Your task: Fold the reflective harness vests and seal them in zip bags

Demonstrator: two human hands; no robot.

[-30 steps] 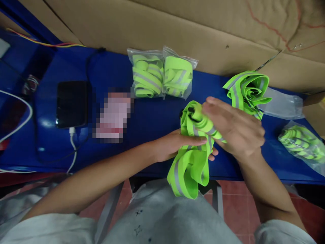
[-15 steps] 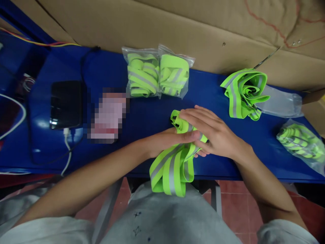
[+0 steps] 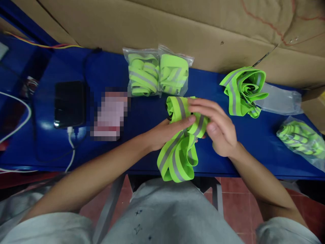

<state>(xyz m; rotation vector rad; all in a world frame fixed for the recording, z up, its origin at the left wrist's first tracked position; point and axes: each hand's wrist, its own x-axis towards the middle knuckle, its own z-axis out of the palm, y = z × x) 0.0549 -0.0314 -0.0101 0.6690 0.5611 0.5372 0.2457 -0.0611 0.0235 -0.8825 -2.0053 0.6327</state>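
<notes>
A bundle of neon-green reflective strap (image 3: 177, 159) with a grey stripe hangs in loops over the table's front edge. My left hand (image 3: 170, 132) holds its folded upper part, thumb across the top and fingers mostly hidden beneath. On the right side of the bundle is my right hand (image 3: 218, 125), its fingers stretched out over the strap's upper right edge. Its thumb stands apart from the fingers, and it does not grip the strap.
Two clear bags of strap (image 3: 157, 73) lie at the back of the blue table (image 3: 142, 112). A loose strap bundle (image 3: 243, 89), a flat plastic bag (image 3: 281, 98) and another filled bag (image 3: 301, 139) lie right. A black device (image 3: 69, 103) with a cable and a blurred-out phone-like object (image 3: 111, 113) lie left.
The strap bundle has risen slightly away from me in my left hand, with more of its folded top showing. My right hand has come off its flat press and shifted a little right.
</notes>
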